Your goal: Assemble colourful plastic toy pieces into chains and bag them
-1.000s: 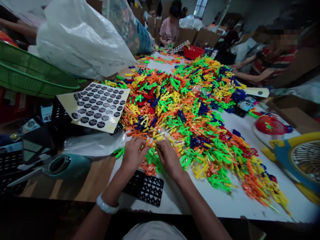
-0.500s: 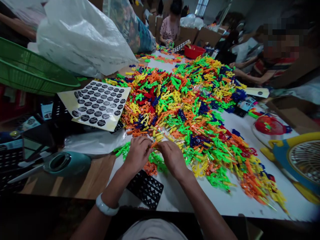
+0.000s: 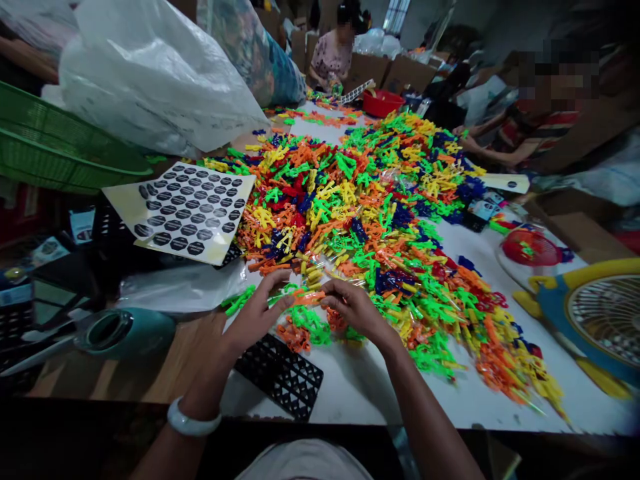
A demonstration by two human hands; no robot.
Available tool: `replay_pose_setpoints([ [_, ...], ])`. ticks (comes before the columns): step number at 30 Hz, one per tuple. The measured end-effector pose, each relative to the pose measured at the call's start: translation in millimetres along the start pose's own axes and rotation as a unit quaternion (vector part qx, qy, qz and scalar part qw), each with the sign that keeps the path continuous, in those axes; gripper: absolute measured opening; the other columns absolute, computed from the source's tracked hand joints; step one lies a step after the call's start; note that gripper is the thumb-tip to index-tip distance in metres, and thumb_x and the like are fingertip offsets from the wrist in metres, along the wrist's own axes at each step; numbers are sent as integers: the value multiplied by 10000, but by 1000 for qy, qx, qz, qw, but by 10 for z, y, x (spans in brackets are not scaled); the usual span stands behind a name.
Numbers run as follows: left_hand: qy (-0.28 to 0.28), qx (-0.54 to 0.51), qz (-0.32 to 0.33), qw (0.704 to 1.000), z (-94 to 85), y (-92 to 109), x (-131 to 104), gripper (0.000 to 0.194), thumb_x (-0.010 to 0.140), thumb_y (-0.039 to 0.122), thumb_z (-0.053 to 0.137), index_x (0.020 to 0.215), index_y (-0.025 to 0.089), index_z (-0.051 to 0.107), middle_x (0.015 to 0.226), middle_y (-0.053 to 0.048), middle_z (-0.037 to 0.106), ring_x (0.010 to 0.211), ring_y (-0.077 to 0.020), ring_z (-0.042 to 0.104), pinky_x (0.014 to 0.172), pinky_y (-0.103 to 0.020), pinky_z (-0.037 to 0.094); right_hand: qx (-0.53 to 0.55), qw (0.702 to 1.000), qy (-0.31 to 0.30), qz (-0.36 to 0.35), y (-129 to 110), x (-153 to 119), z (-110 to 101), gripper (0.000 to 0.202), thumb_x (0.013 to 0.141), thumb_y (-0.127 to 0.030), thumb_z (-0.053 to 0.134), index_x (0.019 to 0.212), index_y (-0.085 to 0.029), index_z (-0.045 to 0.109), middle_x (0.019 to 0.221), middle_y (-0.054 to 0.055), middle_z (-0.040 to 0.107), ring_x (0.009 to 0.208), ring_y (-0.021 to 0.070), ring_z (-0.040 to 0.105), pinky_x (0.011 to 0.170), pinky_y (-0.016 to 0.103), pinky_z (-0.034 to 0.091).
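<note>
An orange plastic toy piece [image 3: 310, 299] lies crosswise between my hands, its right end pinched by the thumb and fingers of my right hand [image 3: 359, 309]. My left hand [image 3: 255, 317] is open at the other end, thumb and fingers apart, the thumb tip close to the piece. Whether that thumb touches it I cannot tell. Just below are loose green pieces [image 3: 314, 325] and orange pieces [image 3: 294, 335]. A black perforated plastic plate [image 3: 285, 377] lies under my left wrist. Beyond my hands spreads a large heap of coloured plastic pieces [image 3: 345, 193], several in clear wrappers.
A sticker sheet [image 3: 193, 207] lies left of the heap, near clear plastic bags [image 3: 185, 287] and a teal cup [image 3: 127, 333]. A green basket [image 3: 65, 143] stands far left. At right are a blue-yellow fan [image 3: 590, 313] and a co-worker's arm [image 3: 510, 157].
My hands have drawn apart. The left hand has opened and moved left, and the orange piece now shows between them. The view has shifted slightly.
</note>
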State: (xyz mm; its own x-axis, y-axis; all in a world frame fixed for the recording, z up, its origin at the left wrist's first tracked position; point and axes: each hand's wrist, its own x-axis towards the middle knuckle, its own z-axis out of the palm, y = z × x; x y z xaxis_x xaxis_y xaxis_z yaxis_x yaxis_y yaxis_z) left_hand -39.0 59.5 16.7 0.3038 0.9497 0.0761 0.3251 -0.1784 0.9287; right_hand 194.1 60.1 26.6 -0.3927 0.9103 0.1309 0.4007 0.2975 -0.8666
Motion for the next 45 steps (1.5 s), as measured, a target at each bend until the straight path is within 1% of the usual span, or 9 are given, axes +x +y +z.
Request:
replay_pose_setpoints([
  [12,-15,-202,-141,969,172,89,-87,309,757,351,670,1045,243,702,1061,-15,723,1011,-221,640,953,-372,473,207,970,46,118,143,-230,186,250,899,-431,536,821,-206,610,672,-40,493,609,114,448,582,231,362],
  [17,-6,-347,-288,893,200,90,-68,266,586,289,801,818,186,721,722,-41,720,561,-175,632,554,-315,522,148,988,41,20,68,-242,137,195,877,-405,598,910,-240,696,870,13,659,829,170,592,778,293,454],
  [21,61,-408,-299,861,214,70,-49,335,541,234,832,847,170,714,764,-40,719,642,-163,657,609,-280,521,99,993,-32,-63,-31,-244,102,189,873,-405,617,925,-262,728,875,39,713,862,203,621,845,360,468],
  [26,139,-428,-240,860,86,49,-124,406,579,255,829,958,187,701,977,-29,721,907,-154,649,805,-246,498,53,973,214,66,145,-559,-259,193,850,-403,629,923,-242,707,914,38,704,830,198,643,750,330,502],
  [31,118,-418,-218,874,-74,44,-197,540,588,263,834,1098,210,662,1052,-24,702,974,-157,625,855,-242,470,-260,841,463,100,419,-757,-833,343,848,-398,612,1123,-196,649,1114,123,650,1069,294,555,920,475,406],
  [33,124,-405,-229,876,-27,45,-162,498,584,293,836,1047,204,675,1023,-27,704,952,-166,626,852,-263,471,-359,826,429,68,446,-614,-808,322,861,-344,595,1136,-184,648,1165,139,631,1125,305,510,956,478,363],
  [37,140,-309,-208,917,184,48,-52,394,594,385,816,918,192,705,970,-29,707,954,-195,614,911,-321,444,-366,906,205,49,406,-62,-344,232,929,-222,472,994,-175,690,988,99,688,941,215,574,860,327,405],
  [39,129,-246,-184,943,251,61,-25,395,633,404,784,967,207,714,1034,-31,705,1040,-212,590,989,-343,395,-387,910,128,77,386,197,-112,206,916,-248,510,910,-164,698,938,108,681,918,217,567,844,314,395],
  [45,128,-247,-182,943,217,33,-93,393,675,401,750,1022,220,714,1072,-29,701,1067,-213,578,969,-334,410,-352,921,110,124,325,317,39,156,853,-266,592,753,-160,646,815,91,648,785,199,564,715,303,407],
])
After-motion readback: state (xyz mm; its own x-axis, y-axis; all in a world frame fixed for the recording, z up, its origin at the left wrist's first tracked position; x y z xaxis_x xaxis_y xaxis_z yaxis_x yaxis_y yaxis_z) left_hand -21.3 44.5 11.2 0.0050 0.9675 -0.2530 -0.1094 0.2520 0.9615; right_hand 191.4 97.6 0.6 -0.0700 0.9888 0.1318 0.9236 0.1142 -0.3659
